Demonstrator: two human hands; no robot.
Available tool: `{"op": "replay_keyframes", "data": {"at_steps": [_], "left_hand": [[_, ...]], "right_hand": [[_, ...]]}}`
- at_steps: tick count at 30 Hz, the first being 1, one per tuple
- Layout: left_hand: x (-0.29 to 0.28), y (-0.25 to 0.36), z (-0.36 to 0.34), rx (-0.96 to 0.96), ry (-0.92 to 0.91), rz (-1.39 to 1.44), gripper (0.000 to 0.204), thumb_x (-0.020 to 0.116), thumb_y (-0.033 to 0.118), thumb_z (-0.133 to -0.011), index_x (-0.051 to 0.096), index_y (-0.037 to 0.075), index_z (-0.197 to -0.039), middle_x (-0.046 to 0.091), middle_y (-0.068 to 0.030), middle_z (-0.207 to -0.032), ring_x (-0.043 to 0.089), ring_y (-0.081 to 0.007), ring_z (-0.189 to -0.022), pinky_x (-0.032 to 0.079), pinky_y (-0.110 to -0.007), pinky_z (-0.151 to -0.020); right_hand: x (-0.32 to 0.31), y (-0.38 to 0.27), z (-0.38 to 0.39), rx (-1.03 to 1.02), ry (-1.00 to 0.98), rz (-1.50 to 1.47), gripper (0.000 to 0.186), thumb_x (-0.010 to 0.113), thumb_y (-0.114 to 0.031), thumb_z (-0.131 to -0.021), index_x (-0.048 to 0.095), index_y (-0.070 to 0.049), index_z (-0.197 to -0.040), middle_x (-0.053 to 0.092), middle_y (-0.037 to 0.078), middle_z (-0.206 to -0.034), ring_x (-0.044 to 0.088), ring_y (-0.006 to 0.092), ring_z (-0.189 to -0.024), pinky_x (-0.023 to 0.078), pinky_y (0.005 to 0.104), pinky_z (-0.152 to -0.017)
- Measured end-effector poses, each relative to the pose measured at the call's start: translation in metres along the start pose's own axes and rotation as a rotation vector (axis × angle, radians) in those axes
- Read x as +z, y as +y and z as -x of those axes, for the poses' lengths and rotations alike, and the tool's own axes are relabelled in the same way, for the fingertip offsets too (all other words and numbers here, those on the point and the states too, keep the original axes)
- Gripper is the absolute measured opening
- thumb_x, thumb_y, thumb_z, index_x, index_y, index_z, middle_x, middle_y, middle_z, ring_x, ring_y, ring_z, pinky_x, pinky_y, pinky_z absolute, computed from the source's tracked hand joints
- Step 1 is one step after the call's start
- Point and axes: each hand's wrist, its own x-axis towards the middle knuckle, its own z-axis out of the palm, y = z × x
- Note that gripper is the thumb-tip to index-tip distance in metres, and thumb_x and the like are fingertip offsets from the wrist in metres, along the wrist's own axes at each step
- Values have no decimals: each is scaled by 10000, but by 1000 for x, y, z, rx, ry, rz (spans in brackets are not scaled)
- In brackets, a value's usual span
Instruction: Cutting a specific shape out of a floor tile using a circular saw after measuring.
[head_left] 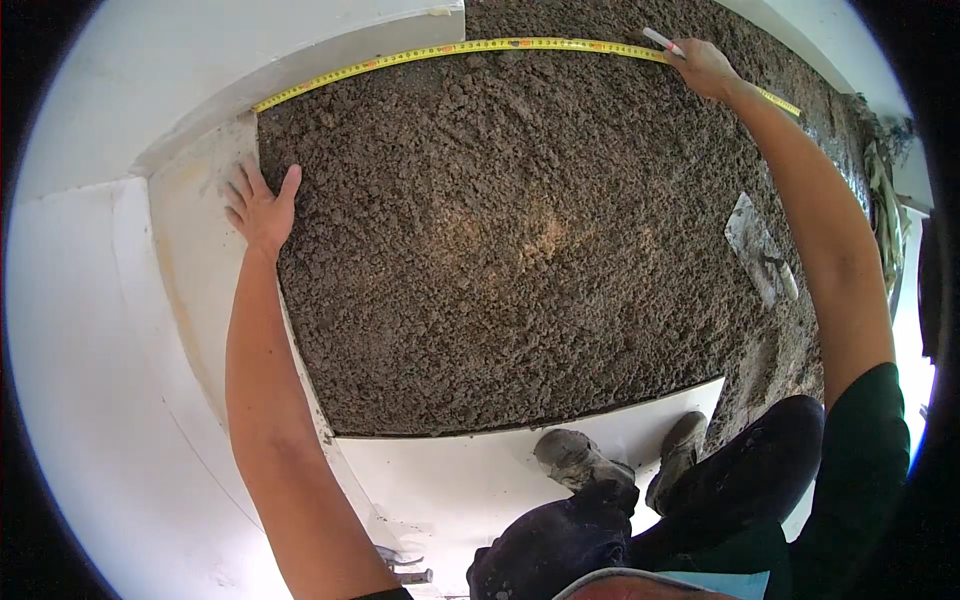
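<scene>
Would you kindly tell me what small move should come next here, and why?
Probably shift the left hand up to steady the left end of the yellow tape measure: no hand is on that end, while the right hand, holding a white pen, is farther right along the tape.

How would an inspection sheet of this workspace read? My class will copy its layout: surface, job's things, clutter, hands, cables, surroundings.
Surface: rough, brown-grey mortar bed, with a pale slab along its near edge, booted feet on it.
Job's things: yellow tape measure stretched across the far part; white pen; trowel lying on the mortar, right.
Clutter: metal tool at the lower edge, kind unclear.
Left hand: fingers spread at the mortar's left edge; contact unclear.
Right hand: fingers hold the pen beside the tape; grip on the tape unclear.
Cables: nothing seen.
Surroundings: white surfaces at left.
</scene>
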Motion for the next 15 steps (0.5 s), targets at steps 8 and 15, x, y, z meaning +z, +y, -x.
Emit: {"op": "replay_keyframes", "data": {"at_steps": [8,15], "left_hand": [[-6,26,5,-17,-8,87,974,348,810,-863,171,170,-1575,72,-107,-1646,-27,-338,-1512,-16,-530,-1193],[-22,71,123,577,348,470,875,688,391,-845,274,22,-1521,318,-250,-1536,264,-428,-1435,159,-532,-1185]], "right_hand": [[-12,13,14,36,68,33,402,459,-385,-1019,653,-37,-1070,667,202,-815,651,389,-749,500,528,-679],[-52,-5,93,-107,41,-2,327,498,-330,-975,619,-38,-1057,641,240,-877,610,462,-833,469,542,-736]]}}
